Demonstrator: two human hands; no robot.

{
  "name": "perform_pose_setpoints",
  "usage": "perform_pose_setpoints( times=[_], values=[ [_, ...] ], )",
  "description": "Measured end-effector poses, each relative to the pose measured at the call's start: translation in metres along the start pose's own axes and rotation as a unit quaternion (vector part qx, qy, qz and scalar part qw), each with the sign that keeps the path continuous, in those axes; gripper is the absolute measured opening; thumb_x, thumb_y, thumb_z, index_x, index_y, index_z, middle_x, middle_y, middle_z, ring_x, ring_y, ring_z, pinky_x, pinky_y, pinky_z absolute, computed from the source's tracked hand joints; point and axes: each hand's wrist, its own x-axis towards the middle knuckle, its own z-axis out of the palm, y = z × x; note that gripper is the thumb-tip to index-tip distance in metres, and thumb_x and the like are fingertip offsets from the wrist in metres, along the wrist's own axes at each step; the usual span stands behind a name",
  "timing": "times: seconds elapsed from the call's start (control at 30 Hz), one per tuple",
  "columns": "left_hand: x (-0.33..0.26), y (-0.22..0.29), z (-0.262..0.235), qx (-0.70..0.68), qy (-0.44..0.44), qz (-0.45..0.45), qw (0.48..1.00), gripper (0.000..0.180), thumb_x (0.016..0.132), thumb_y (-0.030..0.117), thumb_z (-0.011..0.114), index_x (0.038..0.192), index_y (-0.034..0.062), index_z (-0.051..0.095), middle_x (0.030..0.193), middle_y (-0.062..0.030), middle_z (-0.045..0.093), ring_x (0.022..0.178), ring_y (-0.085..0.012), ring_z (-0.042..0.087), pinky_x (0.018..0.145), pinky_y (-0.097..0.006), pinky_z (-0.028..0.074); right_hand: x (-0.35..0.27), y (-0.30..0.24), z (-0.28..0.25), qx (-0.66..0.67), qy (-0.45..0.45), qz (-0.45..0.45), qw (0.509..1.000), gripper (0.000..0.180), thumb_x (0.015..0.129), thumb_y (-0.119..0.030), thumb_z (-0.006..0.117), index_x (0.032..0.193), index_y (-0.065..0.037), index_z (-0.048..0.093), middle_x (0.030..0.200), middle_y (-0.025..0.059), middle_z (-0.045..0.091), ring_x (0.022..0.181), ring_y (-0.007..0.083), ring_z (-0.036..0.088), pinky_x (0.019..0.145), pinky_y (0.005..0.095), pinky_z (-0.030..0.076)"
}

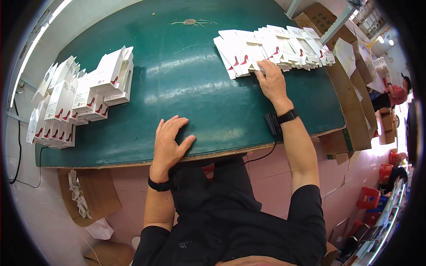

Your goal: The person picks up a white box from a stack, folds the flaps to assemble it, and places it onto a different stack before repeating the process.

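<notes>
My left hand rests above the green tabletop near its front edge, fingers and thumb apart, holding nothing. At the far right, my right hand is at the near edge of a spread of flattened white cartons. Its fingers are bent over that edge, with the thumb low beside them, closed on a flattened carton. These cartons overlap in a row and carry a red high-heel shoe picture and cut-out windows. On the left stand several folded white boxes with the same red shoe, stacked in layers.
The green table has a worn front edge. Below its left end sits an open brown cardboard box with white pieces inside. Brown cardboard stands along the right end. A black cable runs from my right wristband. Another person is far right.
</notes>
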Motion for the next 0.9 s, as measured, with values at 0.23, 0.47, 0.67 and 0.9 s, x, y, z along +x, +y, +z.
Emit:
perform_pose_setpoints(
  times=[0.23,0.47,0.67,0.9],
  values=[
    [0.000,0.000,0.000,-0.001,0.002,-0.001,1.000,0.049,0.085,0.026,0.082,0.129,0.0077,0.070,0.133,-0.0112,0.070,0.136,-0.0333,0.058,0.123,-0.056,0.032,0.000,-0.001,-0.006,0.054,0.038,0.012,0.998,0.023,0.098,-0.019,0.068,0.118,-0.008,0.075,0.121,0.0141,0.073,0.115,0.0353,0.067,0.100,0.0431,0.053],
    [-0.002,-0.004,0.000,-0.025,0.005,-0.006,1.000,0.047,0.087,0.030,0.081,0.126,0.0079,0.070,0.131,-0.0116,0.071,0.135,-0.0330,0.059,0.122,-0.056,0.032,-0.005,-0.007,-0.020,0.144,0.118,0.088,0.979,0.024,0.106,-0.020,0.064,0.119,-0.004,0.074,0.113,0.0099,0.075,0.101,0.0216,0.070,0.089,0.0324,0.054],
    [-0.002,-0.006,-0.003,-0.071,0.007,-0.023,0.997,0.045,0.088,0.031,0.081,0.126,0.0086,0.071,0.128,-0.0103,0.072,0.129,-0.0304,0.063,0.123,-0.055,0.031,-0.032,-0.012,-0.032,0.404,0.156,0.241,0.869,0.030,0.111,-0.024,0.058,0.124,0.000,0.072,0.108,0.0044,0.074,0.097,0.0132,0.065,0.085,0.0289,0.053],
    [0.000,-0.006,-0.003,-0.097,-0.005,-0.038,0.995,0.042,0.091,0.032,0.080,0.126,0.0090,0.071,0.125,-0.0081,0.074,0.122,-0.0282,0.067,0.124,-0.054,0.031,-0.065,-0.075,-0.051,0.312,0.195,0.092,0.925,0.024,0.110,-0.015,0.059,0.123,0.001,0.071,0.112,0.0069,0.073,0.098,0.0162,0.066,0.086,0.0299,0.054]
  ],
)
